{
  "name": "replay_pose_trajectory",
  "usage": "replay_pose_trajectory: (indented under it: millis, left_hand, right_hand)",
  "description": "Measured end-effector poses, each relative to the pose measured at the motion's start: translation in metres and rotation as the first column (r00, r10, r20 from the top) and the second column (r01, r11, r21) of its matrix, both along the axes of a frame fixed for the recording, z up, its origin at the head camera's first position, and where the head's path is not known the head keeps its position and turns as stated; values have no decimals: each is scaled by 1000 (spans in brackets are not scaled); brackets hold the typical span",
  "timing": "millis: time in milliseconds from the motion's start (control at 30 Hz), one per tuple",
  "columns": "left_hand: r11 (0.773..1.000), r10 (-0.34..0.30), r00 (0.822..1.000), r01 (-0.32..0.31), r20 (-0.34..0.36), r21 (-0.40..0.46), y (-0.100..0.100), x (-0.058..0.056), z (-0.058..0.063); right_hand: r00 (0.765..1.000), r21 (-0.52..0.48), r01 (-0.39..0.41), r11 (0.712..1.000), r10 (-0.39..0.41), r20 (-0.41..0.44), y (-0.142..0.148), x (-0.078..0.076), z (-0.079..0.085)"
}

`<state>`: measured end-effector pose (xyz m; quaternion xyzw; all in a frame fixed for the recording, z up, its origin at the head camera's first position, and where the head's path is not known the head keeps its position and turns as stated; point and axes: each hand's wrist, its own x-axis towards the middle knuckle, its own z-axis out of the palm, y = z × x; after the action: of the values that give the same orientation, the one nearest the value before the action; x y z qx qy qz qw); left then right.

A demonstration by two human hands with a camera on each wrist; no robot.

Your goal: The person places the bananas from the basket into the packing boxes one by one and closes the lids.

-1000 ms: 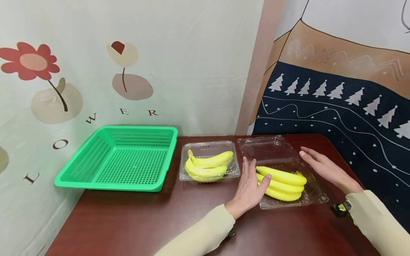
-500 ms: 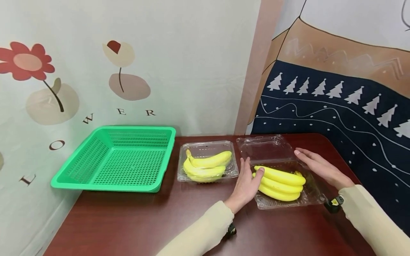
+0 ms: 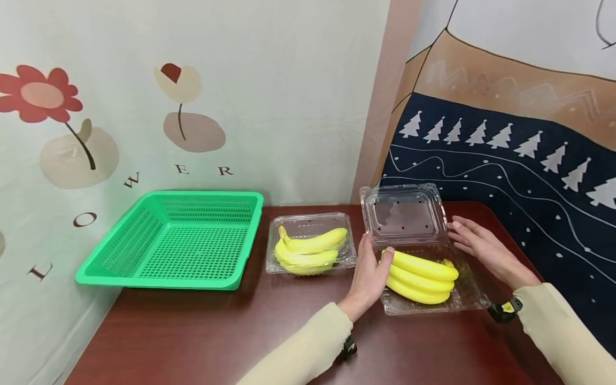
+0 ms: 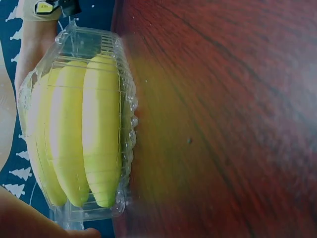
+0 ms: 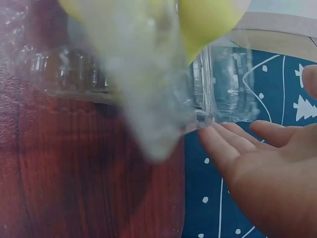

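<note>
A clear plastic clamshell box (image 3: 467, 299) holds a bunch of yellow bananas (image 3: 418, 278) on the right half of the table. Its hinged lid (image 3: 404, 214) stands tilted up behind the fruit. My left hand (image 3: 368, 280) is at the box's left side, fingers extended, thumb over the banana tips; whether it touches them I cannot tell. At the opposite side my right hand (image 3: 486, 251) has its fingers extended, and in the right wrist view the fingertips (image 5: 210, 130) touch the clear plastic near the hinge. The left wrist view shows the bananas (image 4: 74, 134) through the box wall.
Left of this box sits a second clear clamshell box (image 3: 356, 256), lid down, with bananas (image 3: 310, 254) inside. A green slatted basket (image 3: 166, 279) stands at the table's far left. Printed cloth (image 3: 298, 107) hangs behind the dark red table (image 3: 216, 331).
The lid of the right box has swung up from lying nearly flat to a steep tilt. My right hand has shifted slightly to its edge; the left has stayed nearly in place.
</note>
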<state>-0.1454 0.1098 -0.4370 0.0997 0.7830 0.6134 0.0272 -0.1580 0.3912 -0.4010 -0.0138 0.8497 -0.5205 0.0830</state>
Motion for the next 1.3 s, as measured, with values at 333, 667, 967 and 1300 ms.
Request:
replay_pose_trajectory:
  millis: [333,667,967,1300]
  left_hand:
    - [996,69,997,-67,-37,58,-6,-3,8]
    - [996,70,997,-69,-25,47,-10,-8,16]
    - [996,66,996,-63,-51,66,-14,-10,17]
    - [995,30,996,-22,-85,92,-16,-6,22]
  right_hand:
    - [999,-86,36,996,-39,-32,0,1,-1]
    - [996,-160,14,987,-27,-81,1,2,-5]
    - [994,-223,1,975,-25,-104,0,5,-3]
    - [992,-298,-27,954,-12,-127,7,13,-3]
